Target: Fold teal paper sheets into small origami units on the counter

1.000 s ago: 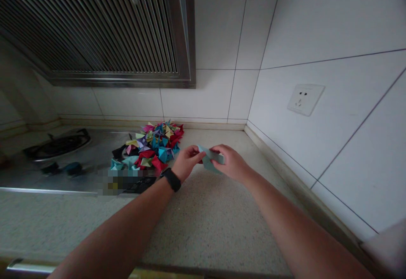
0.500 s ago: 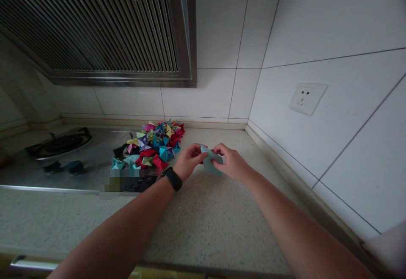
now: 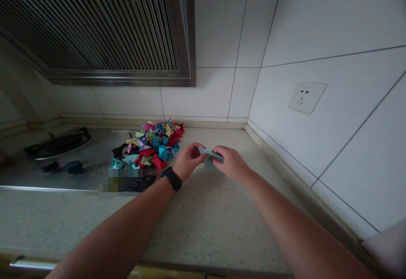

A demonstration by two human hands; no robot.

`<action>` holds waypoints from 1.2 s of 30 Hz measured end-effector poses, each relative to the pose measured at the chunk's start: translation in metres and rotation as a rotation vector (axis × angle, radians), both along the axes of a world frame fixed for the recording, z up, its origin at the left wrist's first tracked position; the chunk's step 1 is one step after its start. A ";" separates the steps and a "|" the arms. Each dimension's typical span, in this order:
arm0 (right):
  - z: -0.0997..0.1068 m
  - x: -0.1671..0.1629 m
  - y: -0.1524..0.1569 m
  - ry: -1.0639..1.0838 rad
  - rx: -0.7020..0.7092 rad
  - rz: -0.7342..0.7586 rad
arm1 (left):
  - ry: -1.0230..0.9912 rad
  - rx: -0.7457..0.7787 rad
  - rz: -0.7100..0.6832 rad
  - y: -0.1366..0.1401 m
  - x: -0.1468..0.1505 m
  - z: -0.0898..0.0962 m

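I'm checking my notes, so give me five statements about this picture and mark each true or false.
1. The left hand and right hand both hold the pale paper. True.
2. The wristband is on the right arm. False: the wristband is on the left arm.
3. The colorful paper pile lies left of both hands. True.
4. The socket is on the left wall. False: the socket is on the right wall.
5. A hood hangs above the stove. True.
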State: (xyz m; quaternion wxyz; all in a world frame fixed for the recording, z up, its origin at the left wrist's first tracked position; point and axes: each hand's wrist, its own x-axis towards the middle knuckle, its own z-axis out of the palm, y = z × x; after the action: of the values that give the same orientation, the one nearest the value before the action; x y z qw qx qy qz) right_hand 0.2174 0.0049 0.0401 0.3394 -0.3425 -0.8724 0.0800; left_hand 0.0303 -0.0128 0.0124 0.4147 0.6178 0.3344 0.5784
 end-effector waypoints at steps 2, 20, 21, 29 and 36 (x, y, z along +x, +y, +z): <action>0.001 0.000 -0.001 -0.006 0.026 -0.012 | 0.015 0.006 0.020 0.000 -0.001 0.000; 0.001 0.001 -0.001 -0.028 0.028 0.000 | 0.094 0.074 0.095 -0.005 -0.001 0.005; 0.000 0.001 -0.001 -0.024 0.024 0.004 | 0.100 0.073 0.098 -0.005 -0.001 0.006; 0.001 0.000 -0.001 -0.043 0.055 0.022 | 0.131 0.106 0.110 -0.008 0.000 0.008; 0.003 -0.003 -0.008 -0.016 0.120 -0.012 | -0.017 -0.002 -0.013 -0.008 0.005 0.007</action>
State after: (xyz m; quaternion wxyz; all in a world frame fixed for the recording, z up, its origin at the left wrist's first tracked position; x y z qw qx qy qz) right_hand 0.2148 -0.0027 0.0434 0.3529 -0.3273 -0.8763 0.0227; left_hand 0.0349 -0.0204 0.0193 0.4219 0.6146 0.3273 0.5806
